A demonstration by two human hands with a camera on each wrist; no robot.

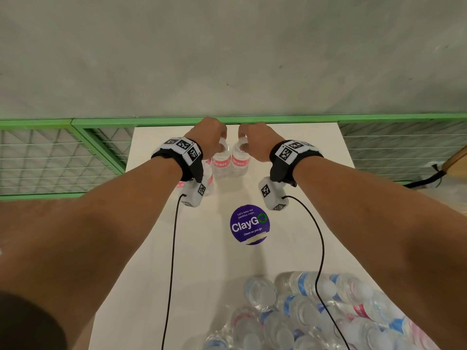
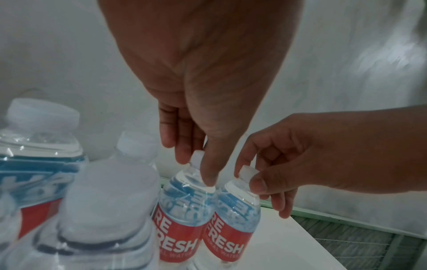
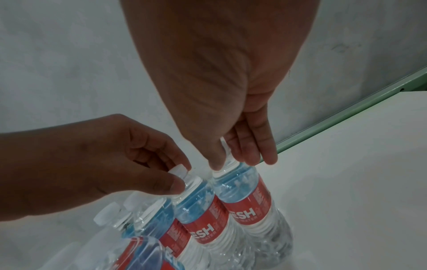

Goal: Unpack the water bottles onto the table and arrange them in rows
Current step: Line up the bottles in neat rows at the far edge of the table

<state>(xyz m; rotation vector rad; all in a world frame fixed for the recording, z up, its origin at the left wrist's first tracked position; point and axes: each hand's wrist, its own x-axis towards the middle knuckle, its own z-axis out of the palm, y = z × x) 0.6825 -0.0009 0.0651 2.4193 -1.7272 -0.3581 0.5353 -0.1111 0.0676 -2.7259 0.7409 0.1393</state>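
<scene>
**Clear plastic bottles pinched at the caps**

Clear plastic with red labels, two bottles stand upright and touching at the far end of the white surface (image 1: 290, 248). The left hand (image 1: 209, 136) pinches the cap of the left bottle (image 1: 221, 161), its fingers (image 2: 182, 144) curled narrow round the neck. The right hand (image 1: 255, 138) does the same on the right bottle (image 1: 240, 161), thumb and fingers (image 3: 251, 146) closed on the cap.

Just left of the pair, more upright bottles (image 2: 108, 206) stand close together, mostly hidden under the left wrist in the head view. At the near right of the surface lies a heap of bottles (image 1: 316, 314) on their sides, labels blue and red.

A round purple sticker (image 1: 249, 224) sits mid-surface, between the pair and the heap. Beyond the far edge runs a green rail (image 1: 379, 118) before a grey wall (image 1: 227, 51).
</scene>
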